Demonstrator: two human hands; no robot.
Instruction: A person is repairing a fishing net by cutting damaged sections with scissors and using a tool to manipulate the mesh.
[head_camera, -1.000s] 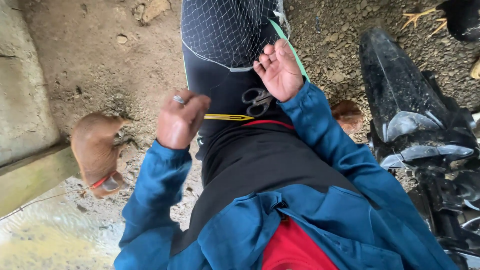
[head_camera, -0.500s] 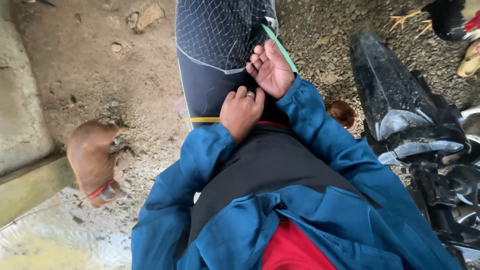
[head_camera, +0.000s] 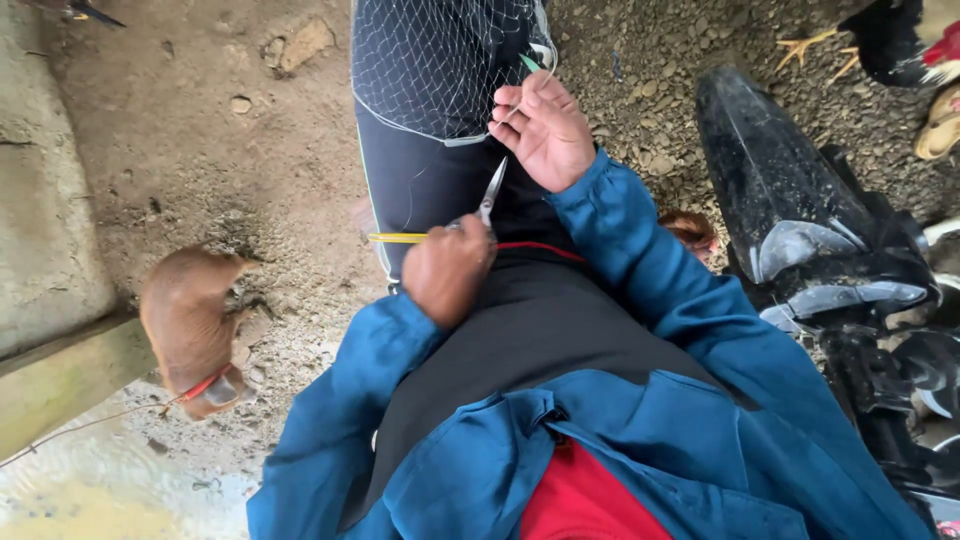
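Two hands working: scissors (head_camera: 490, 196) are being gripped in the closed left hand (head_camera: 447, 272); netting (head_camera: 440, 60) is being pinched by the right hand (head_camera: 548, 132).

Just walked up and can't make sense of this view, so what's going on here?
A person in a blue jacket sits with a fishing net draped over the lap. The left hand holds small scissors, blades pointing up toward the right hand, which pinches the net's edge beside a green tool. A brown animal stands on the dirt ground to the left.
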